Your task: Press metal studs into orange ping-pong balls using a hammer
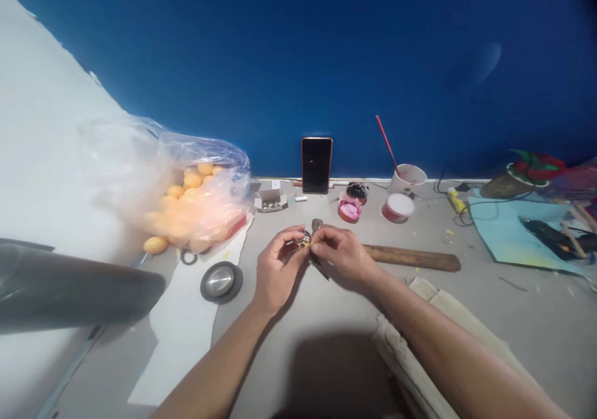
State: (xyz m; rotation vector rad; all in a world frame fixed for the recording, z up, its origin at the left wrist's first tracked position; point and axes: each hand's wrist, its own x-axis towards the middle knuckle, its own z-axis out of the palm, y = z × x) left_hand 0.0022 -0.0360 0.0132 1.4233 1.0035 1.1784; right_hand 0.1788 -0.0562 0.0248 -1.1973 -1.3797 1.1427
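Near the middle of the table, my left hand [280,268] holds a small shiny gold and silver piece [303,240] between thumb and fingers. My right hand [342,256] is closed in a pinch at the right side of that piece; whatever its fingertips hold is too small to make out. Just behind and under my right hand lies a hammer, its metal head [317,225] partly hidden and its wooden handle [415,257] reaching out to the right.
A bag of yellow balls [191,196] and a round metal lid [221,281] are at left. Behind my hands stand a phone [316,165], a small open box [271,201] and paint cups [398,207]. Folded cloth [448,310] lies by my right forearm.
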